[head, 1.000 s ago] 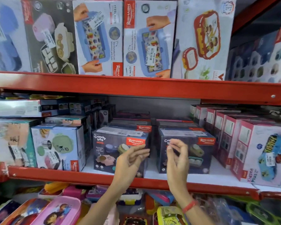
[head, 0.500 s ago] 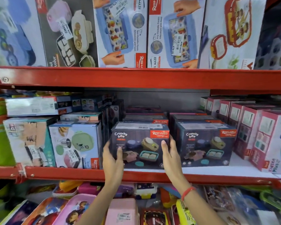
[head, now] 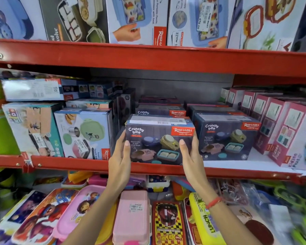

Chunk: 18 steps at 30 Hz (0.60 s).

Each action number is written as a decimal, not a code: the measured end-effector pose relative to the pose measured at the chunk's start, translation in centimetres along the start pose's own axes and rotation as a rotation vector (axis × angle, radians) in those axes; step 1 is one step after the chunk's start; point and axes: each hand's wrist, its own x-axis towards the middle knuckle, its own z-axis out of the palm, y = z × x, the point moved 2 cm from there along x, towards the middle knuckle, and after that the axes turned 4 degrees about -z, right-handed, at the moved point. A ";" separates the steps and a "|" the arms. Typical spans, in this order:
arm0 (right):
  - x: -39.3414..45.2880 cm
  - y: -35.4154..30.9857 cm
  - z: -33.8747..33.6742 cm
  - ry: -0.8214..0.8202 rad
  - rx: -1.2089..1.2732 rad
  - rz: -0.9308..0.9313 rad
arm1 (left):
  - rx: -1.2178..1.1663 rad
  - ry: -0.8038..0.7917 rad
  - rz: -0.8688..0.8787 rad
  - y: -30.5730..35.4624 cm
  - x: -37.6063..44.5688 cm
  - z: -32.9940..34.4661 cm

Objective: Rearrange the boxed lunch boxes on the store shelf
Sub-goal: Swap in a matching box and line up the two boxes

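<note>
A dark blue "Crunchy bite" lunch box carton [head: 159, 138] stands at the front of the middle red shelf [head: 85, 164]. My left hand [head: 120, 156] grips its left side and my right hand [head: 191, 156] grips its right side, thumbs on the front face. Its lower edge overhangs the shelf lip. A second identical carton [head: 224, 137] stands just to its right, and more of the same are stacked behind both.
A white carton with a green lunch box picture [head: 85, 133] sits close on the left. Pink cartons [head: 279, 131] line the right. Large boxes fill the top shelf [head: 148, 57]. Loose plastic lunch boxes [head: 131, 218] lie below my arms.
My hands went from hovering apart in front of the shelf to closing on both sides of the left dark blue carton, which now sits further forward. The view has moved closer.
</note>
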 end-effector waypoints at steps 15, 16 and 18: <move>0.9 1.9 -8.0 0.075 -0.015 -0.185 | 0.008 0.354 0.289 3.9 -2.4 3.9; 1.0 2.2 -9.3 0.107 0.010 -0.190 | -0.013 0.324 0.329 4.7 -2.9 5.4; 1.3 2.9 -11.9 0.188 0.049 -0.194 | -0.044 0.233 0.356 5.6 -3.8 8.6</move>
